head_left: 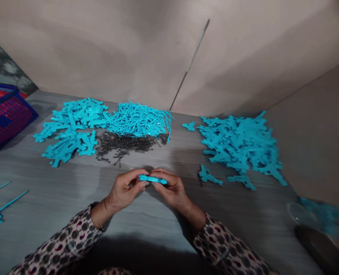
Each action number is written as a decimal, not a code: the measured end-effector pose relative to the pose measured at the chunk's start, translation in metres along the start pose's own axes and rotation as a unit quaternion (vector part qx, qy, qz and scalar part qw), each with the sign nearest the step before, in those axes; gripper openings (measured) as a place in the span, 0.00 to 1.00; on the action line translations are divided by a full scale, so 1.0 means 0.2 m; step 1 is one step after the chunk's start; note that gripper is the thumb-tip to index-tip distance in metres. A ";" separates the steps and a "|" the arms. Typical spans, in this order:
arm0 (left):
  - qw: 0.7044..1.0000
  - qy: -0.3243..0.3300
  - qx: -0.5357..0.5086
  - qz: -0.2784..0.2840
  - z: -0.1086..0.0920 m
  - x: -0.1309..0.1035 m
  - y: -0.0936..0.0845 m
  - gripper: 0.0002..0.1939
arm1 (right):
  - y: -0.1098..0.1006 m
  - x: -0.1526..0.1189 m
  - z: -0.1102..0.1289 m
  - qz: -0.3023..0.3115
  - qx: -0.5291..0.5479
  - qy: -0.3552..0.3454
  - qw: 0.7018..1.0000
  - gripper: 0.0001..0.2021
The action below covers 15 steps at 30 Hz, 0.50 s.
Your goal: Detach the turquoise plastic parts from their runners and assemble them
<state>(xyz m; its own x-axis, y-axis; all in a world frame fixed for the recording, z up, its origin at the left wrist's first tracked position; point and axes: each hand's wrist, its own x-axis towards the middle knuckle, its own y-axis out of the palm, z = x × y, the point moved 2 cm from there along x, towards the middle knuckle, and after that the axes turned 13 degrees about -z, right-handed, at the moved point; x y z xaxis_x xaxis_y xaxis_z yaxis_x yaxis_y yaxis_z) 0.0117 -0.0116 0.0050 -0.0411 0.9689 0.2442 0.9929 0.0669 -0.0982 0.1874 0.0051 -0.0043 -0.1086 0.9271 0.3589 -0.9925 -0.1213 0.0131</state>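
Observation:
Between both hands, over the near middle of the table, is a small turquoise plastic piece (153, 179), seen along its narrow edge. My left hand (127, 189) pinches its left end with thumb and fingers. The right end is gripped the same way by my right hand (173, 189). Just beyond the hands lies a heap of small dark pieces that look like springs (126, 143). A pile of thin turquoise rods (140, 119) sits behind it. To the right is a large heap of turquoise pistol-shaped pieces (240, 141), with several loose ones (209, 175) at its near side.
Further turquoise plastic parts (77, 114) are heaped at the back left. A blue basket (10, 120) with red inside stands at the left edge. Loose turquoise rods (13, 200) lie at front left. A dark object (318, 244) and a blurred clear container (302, 215) are at lower right.

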 end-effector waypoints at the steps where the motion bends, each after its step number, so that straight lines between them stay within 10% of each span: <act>1: 1.000 0.024 0.018 -0.002 0.00 0.00 -0.01 0.13 | 0.00 0.00 0.00 0.002 -0.009 -0.005 1.000 0.09; 15: 0.995 0.087 0.056 0.009 -0.07 0.03 -0.01 0.09 | 0.01 -0.02 -0.01 0.034 0.022 -0.015 0.999 0.09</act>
<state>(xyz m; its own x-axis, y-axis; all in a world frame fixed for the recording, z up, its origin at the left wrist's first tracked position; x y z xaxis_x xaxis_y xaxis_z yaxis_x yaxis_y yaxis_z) 0.0110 -0.0099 0.0197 0.0059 0.9147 0.4041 0.9744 0.0856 -0.2081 0.1858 0.0021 -0.0078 -0.1730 0.9055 0.3874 -0.9794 -0.1997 0.0294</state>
